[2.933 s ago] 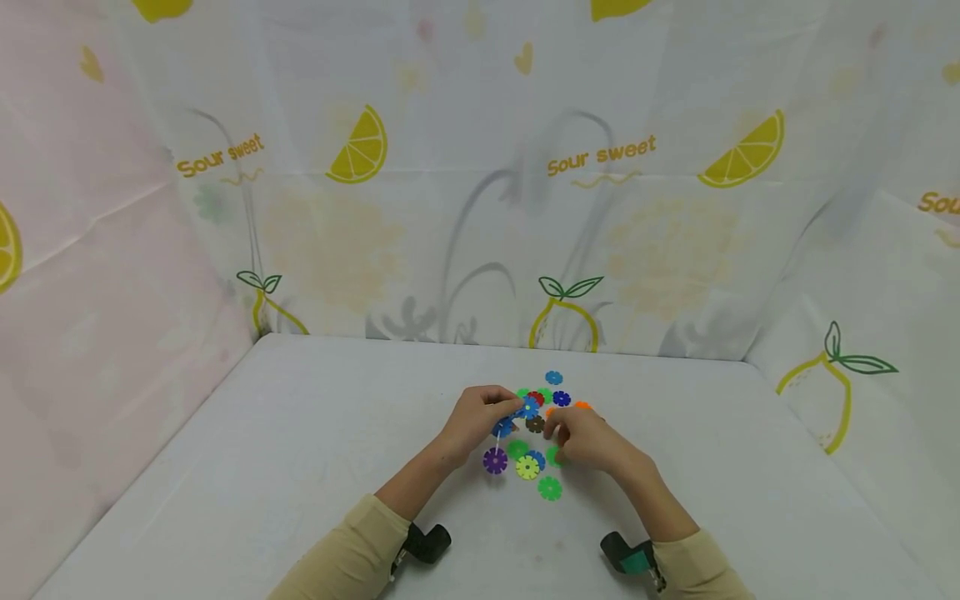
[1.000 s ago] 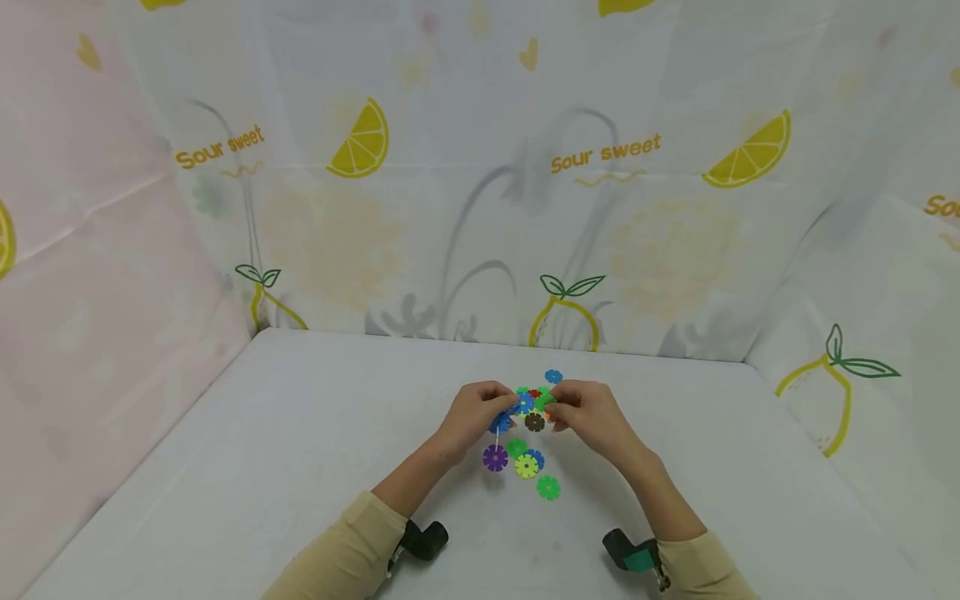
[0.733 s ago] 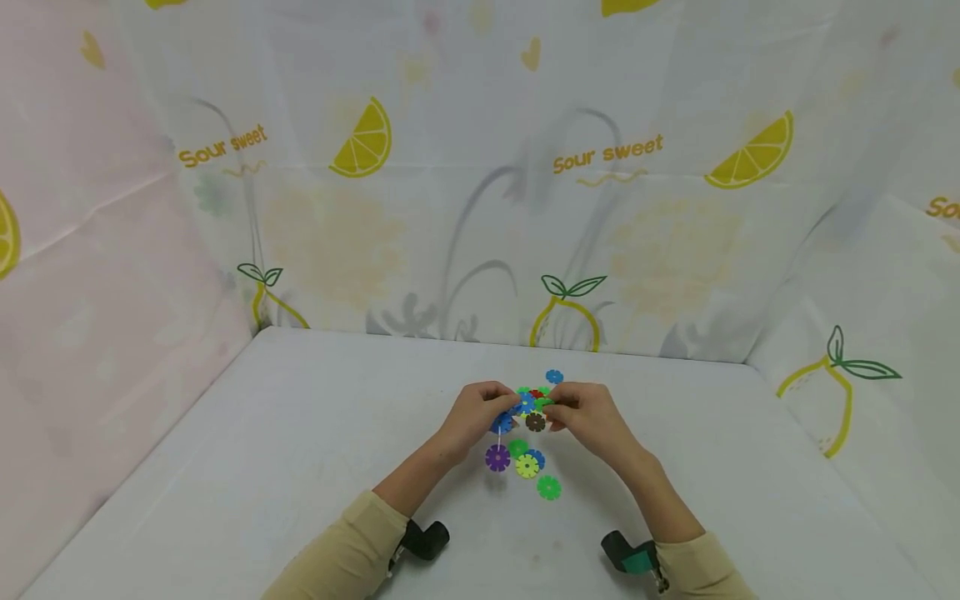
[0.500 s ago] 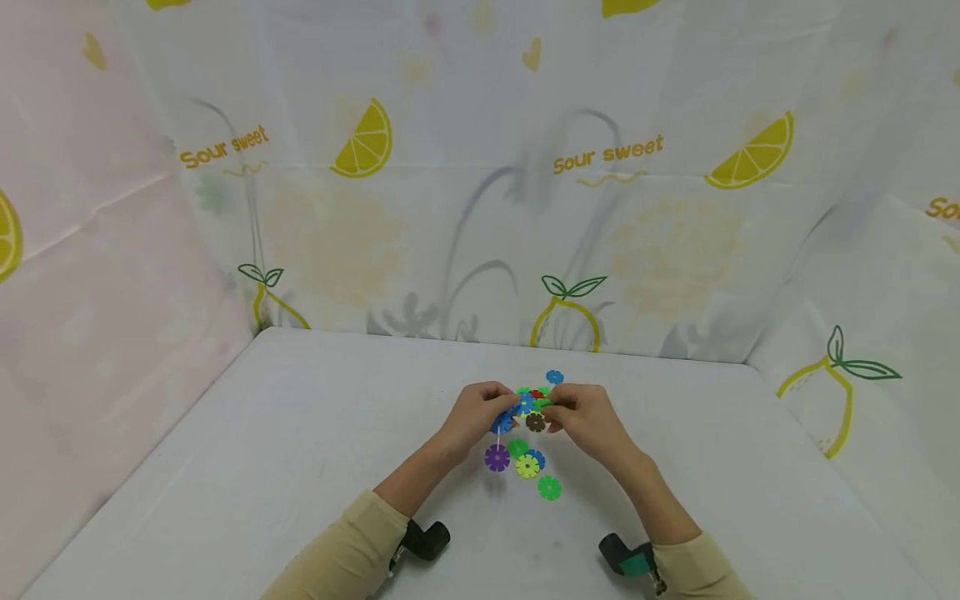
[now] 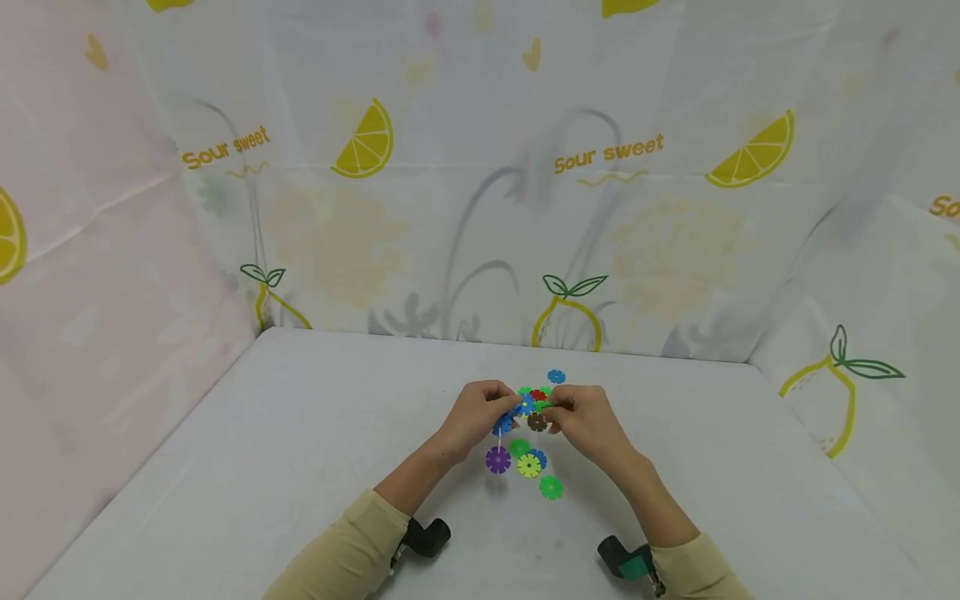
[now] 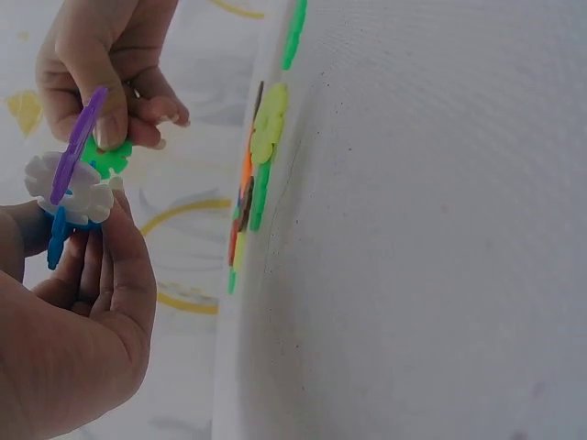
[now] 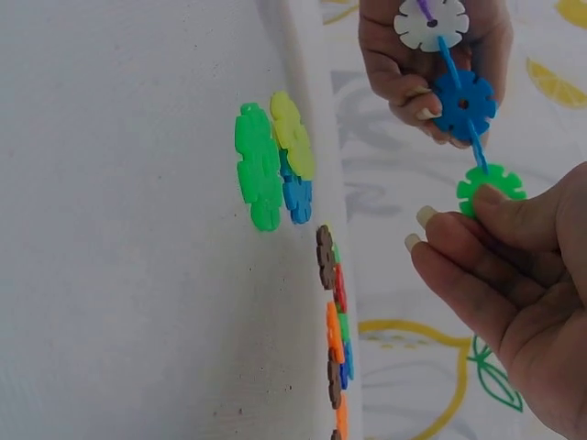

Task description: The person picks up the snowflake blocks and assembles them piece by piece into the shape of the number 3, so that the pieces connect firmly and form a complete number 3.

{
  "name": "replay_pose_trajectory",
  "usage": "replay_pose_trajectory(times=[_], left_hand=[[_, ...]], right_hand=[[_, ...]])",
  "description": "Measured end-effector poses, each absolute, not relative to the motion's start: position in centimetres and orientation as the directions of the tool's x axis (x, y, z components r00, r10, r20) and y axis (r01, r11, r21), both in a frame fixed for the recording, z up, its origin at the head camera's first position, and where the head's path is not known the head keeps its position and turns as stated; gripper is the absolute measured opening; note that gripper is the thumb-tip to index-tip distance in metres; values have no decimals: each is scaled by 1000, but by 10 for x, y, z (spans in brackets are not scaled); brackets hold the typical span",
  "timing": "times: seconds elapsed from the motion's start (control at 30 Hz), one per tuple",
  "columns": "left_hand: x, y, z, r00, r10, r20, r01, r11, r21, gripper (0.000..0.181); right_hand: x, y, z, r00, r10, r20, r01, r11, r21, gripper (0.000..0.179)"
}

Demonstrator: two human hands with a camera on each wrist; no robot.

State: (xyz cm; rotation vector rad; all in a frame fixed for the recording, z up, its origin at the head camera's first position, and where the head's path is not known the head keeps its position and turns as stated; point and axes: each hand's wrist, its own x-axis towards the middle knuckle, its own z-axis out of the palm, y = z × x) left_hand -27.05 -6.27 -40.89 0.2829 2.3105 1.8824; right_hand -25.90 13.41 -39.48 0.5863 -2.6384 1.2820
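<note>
Head view: forearms enter at lower left and lower right, angled inward; hands nearly meet just right of centre, raised over the tabletop (image 5: pixel 300 467), a narrow gap between. Left hand (image 5: pixel 474 421) holds the disc chain (image 5: pixel 502 426) by its blue part; right hand (image 5: pixel 588 421) pinches the green disc (image 7: pixel 491 190) at the chain's end, thumb on its face. Right wrist view, upper right: white disc (image 7: pixel 431 23), blue disc (image 7: pixel 463 104), then green; green touches an edge-on blue piece, seating depth cannot be told. Left wrist view, upper left: purple disc (image 6: pixel 81 147) tilted across the white one.

Edges: table's back edge crosses mid-frame, patterned cloth (image 5: pixel 450 208) beyond. Yellow-green disc (image 5: pixel 529 465) lies below the hands, centre. White surface spreads broadly outside both forearms, left and right.
</note>
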Motion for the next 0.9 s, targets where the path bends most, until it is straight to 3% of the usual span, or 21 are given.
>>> replay_pose_trajectory(times=[0.23,0.57,0.9], left_hand=[[-261,-63,-395,-975,224,5,52,204,978,23],[-268,-60,-412,-972,234,17,59,175,983,23],[-271,-66,-409,-957,290,-4,48,172,984,27]], right_hand=[[-258,130,-394,-893,-287,346,-449,582,-677,15],[-255,129,-395,-883,-285,372,-467,598,-651,15],[-259,129,-395,-889,-298,347,-458,560,-690,8]])
